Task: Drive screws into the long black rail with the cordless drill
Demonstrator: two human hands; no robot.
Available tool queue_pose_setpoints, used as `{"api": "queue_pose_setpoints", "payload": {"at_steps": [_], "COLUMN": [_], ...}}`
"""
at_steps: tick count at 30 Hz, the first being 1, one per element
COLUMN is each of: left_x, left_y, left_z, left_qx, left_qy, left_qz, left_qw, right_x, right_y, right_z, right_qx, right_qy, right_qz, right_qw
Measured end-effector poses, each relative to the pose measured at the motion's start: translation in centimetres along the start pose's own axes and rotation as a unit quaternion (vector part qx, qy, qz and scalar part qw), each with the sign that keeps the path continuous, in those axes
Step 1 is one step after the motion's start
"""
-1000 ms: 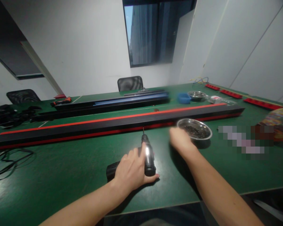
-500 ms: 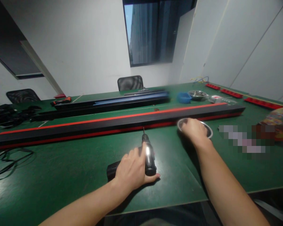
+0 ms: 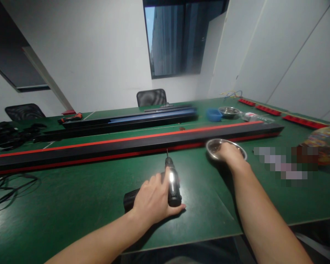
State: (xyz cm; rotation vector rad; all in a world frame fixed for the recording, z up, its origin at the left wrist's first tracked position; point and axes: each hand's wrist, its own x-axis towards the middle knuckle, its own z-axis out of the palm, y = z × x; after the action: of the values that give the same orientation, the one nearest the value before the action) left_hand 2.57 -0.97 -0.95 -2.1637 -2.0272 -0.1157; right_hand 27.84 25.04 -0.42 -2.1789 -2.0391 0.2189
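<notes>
My left hand point(image 3: 154, 200) is wrapped round a black electric screwdriver point(image 3: 172, 181) that lies on the green table point(image 3: 71, 205), its bit pointing at a long black and red bar point(image 3: 132, 145). My right hand point(image 3: 229, 154) reaches into a small steel bowl point(image 3: 213, 146) of dark screws just in front of the bar. Its fingers are down inside the bowl and mostly hidden.
A second long black bar with blue strips point(image 3: 126, 121) lies behind the first. At the back right stand a blue tub point(image 3: 214, 114) and another steel bowl point(image 3: 228, 111). Red strips point(image 3: 302, 121) line the right edge. Black cables point(image 3: 5, 183) trail at the left.
My right hand has moved from the table beside the bowl into the bowl and sunk among the screws. My left hand and the screwdriver have stayed put.
</notes>
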Motion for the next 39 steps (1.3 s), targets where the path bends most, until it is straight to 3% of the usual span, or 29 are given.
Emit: {"api": "queue_pose_setpoints", "payload": {"at_steps": [16,22,26,30,32,34,39], "left_x": [0.0,0.0,0.0,0.0,0.0,-0.1,-0.1], "left_y": [-1.8,-1.8,-1.8,-1.7,-1.7,-1.7,-1.6], "left_z": [0.1,0.1,0.0,-0.3,-0.3,-0.3,-0.2], "left_qx": [-0.053,-0.054,-0.055,-0.056,-0.058,-0.058,-0.055], "left_qy": [-0.033,-0.032,-0.028,-0.033,-0.035,-0.035,-0.036], "left_qz": [0.16,0.165,0.16,0.16,0.16,0.157,0.153], "left_qw": [0.985,0.984,0.985,0.985,0.985,0.985,0.986], "right_x": [-2.3,-2.2,-2.9,-4.4,-5.2,-5.7,-5.0], "right_y": [-1.6,-1.3,-2.3,-5.3,-6.8,-7.9,-8.2], "right_z": [-2.4,-2.5,-2.8,-1.7,-0.6,0.6,2.9], "right_qx": [0.022,0.03,0.071,0.188,0.243,0.273,0.302], "right_qy": [0.059,0.043,0.094,0.155,0.132,0.077,-0.02], "right_qz": [0.016,0.028,-0.033,-0.189,-0.257,-0.277,-0.228], "right_qw": [0.998,0.998,0.992,0.951,0.926,0.918,0.926]}}
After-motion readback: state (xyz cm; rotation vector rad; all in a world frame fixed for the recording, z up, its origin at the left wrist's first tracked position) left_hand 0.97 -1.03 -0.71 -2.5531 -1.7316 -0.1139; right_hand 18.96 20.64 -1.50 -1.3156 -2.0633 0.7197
